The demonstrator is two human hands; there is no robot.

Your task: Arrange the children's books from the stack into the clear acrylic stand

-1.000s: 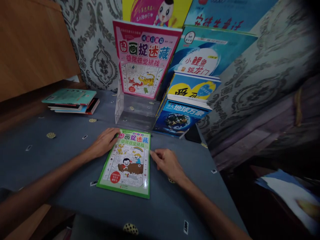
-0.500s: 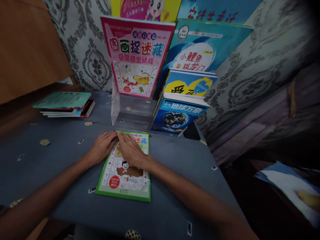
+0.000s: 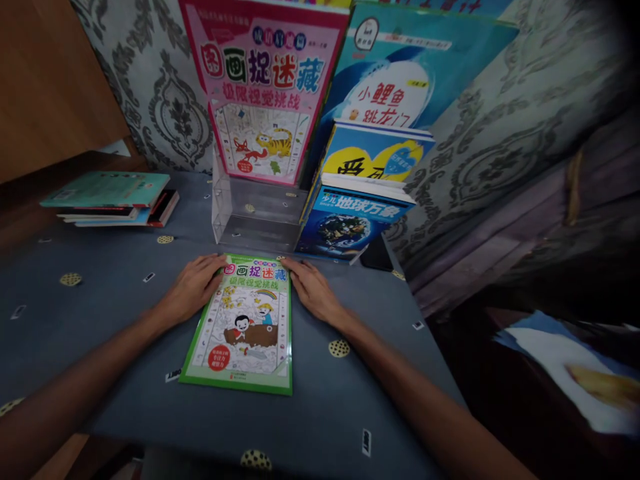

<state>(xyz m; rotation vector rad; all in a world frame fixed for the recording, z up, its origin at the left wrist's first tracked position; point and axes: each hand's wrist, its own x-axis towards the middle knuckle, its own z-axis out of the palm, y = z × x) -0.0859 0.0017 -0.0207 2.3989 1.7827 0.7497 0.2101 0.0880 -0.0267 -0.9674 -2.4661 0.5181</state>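
Note:
A green-bordered picture book lies flat on the dark grey tabletop, its whole front cover in sight. My left hand rests at the book's upper left corner, fingertips on its edge, fingers reaching forward and holding nothing. At the upper right corner my right hand touches the edge with its fingertips, the fingers extended and not wrapped round anything. Behind the book stands a clear display rack, with a pink picture book upright in its left part above two bare tiers.
On the rack's right side stand a teal book, a yellow and blue book and a blue globe book. A phone-like dark object lies beside it. Several stacked books lie at the back left.
My right hand has moved right, off the cover to the upper right corner, uncovering the title. My left hand stays at the left corner. The camera view has shifted downward.

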